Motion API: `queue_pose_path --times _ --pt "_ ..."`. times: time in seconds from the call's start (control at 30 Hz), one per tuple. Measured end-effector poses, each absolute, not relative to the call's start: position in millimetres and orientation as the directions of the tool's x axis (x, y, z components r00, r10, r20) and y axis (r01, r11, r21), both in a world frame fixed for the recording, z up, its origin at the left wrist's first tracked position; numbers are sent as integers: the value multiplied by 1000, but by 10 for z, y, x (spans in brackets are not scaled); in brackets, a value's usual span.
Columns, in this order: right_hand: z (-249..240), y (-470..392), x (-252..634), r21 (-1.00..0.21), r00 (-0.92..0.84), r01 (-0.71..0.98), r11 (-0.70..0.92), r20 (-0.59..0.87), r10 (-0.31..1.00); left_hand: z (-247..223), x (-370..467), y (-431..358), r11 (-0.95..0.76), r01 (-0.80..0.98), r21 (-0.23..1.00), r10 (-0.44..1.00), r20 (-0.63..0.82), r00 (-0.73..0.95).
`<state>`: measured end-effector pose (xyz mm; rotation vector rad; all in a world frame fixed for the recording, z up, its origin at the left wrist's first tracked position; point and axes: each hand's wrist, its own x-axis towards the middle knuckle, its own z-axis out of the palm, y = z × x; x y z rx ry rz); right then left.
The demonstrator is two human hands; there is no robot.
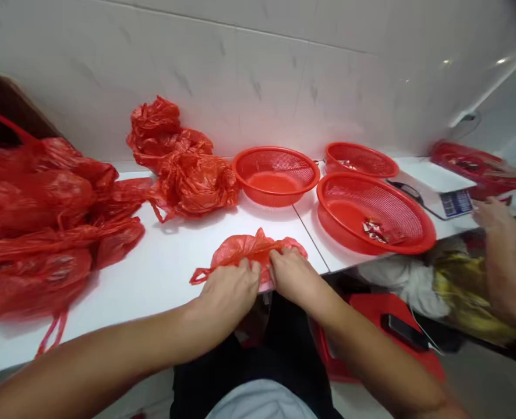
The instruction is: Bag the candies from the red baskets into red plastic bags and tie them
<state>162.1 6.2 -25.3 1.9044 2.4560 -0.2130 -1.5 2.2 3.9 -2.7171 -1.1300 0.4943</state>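
Just in front of the two hands, at the near edge of the white table (153,279), lies a small red plastic bag (251,250), flattened and crumpled. The left hand (229,288) presses down on its near left part with fingers curled over the plastic, and the right hand (293,273) pinches the bag's top edge just beside it; both hands grip the bag, and they nearly touch each other. One twisted handle of the bag trails out to the left of the left hand.

Beyond the hands, toward the wall, stands a red basket (275,174), empty as far as can be seen. To the right of the right hand sits a larger red basket (374,215) with a few small wrapped pieces inside, and behind it a third basket (360,160). Far to the left of the left hand lies a heap of filled red bags (43,221), with another bundle of bags (183,163) beyond it. Well off to the right, another person's hand (496,218) rests near a scale (441,189).
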Motion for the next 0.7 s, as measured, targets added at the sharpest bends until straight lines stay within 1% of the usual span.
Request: queue_pose_path --times 0.03,0.1,0.17,0.23,0.27,0.33,0.37,0.4,0.43,0.47,0.53,0.57,0.63,0.7 --pt "-265 85 1640 -79 -187 981 178 -125 974 73 -31 42 -671 689 -276 742 -249 623" --pt "-288 129 1700 -56 -110 993 102 -148 983 106 -67 81 -636 711 -300 772 -248 586" --pt "-308 176 1795 -32 -118 993 114 -138 983 84 -106 125 -642 687 -342 765 -227 602" --pt "-333 222 1916 -35 -150 989 146 -154 977 15 -141 198 -699 617 -362 703 -190 686" --pt "-350 237 1980 -59 -174 984 166 -173 969 -30 -153 250 -733 579 -358 663 -184 726" --pt "-398 225 2108 -171 -262 957 233 -172 950 -123 -172 383 -769 541 -340 619 -187 763" --pt "-431 188 2174 -257 -307 928 269 -120 944 -165 -180 458 -772 545 -326 618 -183 765" --pt "-469 127 2243 -354 -332 886 300 -31 943 -202 -190 533 -772 556 -308 621 -178 763" --pt "-512 42 2321 -451 -314 834 318 85 945 -232 -202 604 -771 569 -285 625 -170 762" --pt "-558 -62 2412 -537 -244 781 319 209 947 -256 -217 667 -774 580 -254 625 -161 764" --pt "-642 -295 2647 -658 -1 698 283 394 919 -283 -249 767 -791 586 -174 610 -143 780" --pt "-670 -408 2790 -691 135 681 243 444 886 -288 -262 805 -801 584 -131 598 -131 791" --pt "-673 -585 3102 -724 377 679 121 486 788 -286 -273 874 -817 575 -50 577 -92 812" --pt "-577 -672 3400 -736 546 677 7 509 665 -286 -265 947 -829 560 5 559 -38 828"
